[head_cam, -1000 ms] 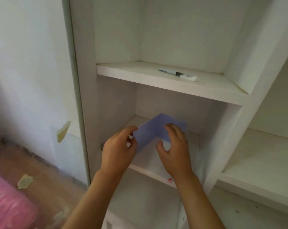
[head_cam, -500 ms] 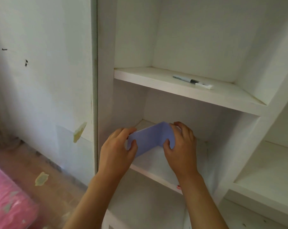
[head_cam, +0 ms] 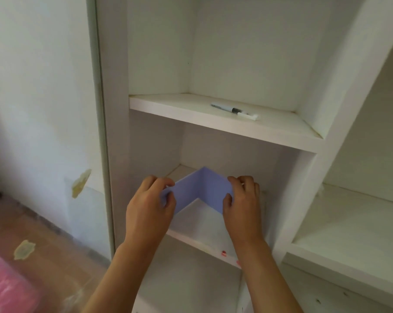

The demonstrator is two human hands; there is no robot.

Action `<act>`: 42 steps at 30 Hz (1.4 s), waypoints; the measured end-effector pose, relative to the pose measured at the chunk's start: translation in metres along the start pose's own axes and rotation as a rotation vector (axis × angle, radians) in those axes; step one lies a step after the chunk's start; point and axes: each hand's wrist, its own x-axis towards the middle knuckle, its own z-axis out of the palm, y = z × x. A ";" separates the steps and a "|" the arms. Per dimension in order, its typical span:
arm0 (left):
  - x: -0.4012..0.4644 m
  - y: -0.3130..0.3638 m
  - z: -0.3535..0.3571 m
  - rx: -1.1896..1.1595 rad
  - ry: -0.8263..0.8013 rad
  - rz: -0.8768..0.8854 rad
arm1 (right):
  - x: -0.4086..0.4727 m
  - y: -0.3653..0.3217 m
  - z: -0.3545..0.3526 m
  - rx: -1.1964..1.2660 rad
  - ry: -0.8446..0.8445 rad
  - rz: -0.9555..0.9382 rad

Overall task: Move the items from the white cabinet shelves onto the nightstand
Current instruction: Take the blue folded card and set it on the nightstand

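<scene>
Lilac folded sheet lifted, left hand and right hand pinching ends.

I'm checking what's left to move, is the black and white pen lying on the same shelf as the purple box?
No, the black and white pen lies on the shelf above the one where both hands grip the purple box.

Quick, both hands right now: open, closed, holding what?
Left hand: grips the left end of the purple folded sheet.
Right hand: grips the sheet's right end.
</scene>
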 end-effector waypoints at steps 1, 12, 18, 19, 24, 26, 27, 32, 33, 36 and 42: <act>-0.002 0.001 -0.001 0.005 0.011 -0.003 | -0.001 0.000 0.000 0.018 0.004 -0.006; -0.046 0.015 -0.043 0.159 0.164 -0.012 | -0.025 -0.015 0.000 0.266 0.098 -0.101; -0.082 0.014 -0.070 0.252 0.168 -0.079 | -0.047 -0.040 0.001 0.372 0.109 -0.123; -0.087 0.013 -0.076 0.271 0.159 -0.097 | -0.050 -0.046 0.000 0.383 0.099 -0.129; -0.110 0.021 -0.114 0.306 0.161 -0.156 | -0.063 -0.078 -0.017 0.423 0.038 -0.144; -0.118 0.027 -0.134 0.305 0.182 -0.151 | -0.072 -0.094 -0.030 0.424 0.042 -0.158; -0.122 0.030 -0.145 0.316 0.195 -0.151 | -0.077 -0.103 -0.037 0.428 0.048 -0.167; -0.155 0.048 -0.207 0.353 0.234 -0.155 | -0.113 -0.148 -0.073 0.457 0.070 -0.194; -0.164 0.053 -0.222 0.356 0.244 -0.153 | -0.122 -0.158 -0.082 0.464 0.066 -0.198; -0.195 0.063 -0.267 0.365 0.262 -0.176 | -0.150 -0.190 -0.110 0.487 0.038 -0.218; -0.245 0.085 -0.359 0.372 0.321 -0.185 | -0.207 -0.254 -0.166 0.550 0.028 -0.268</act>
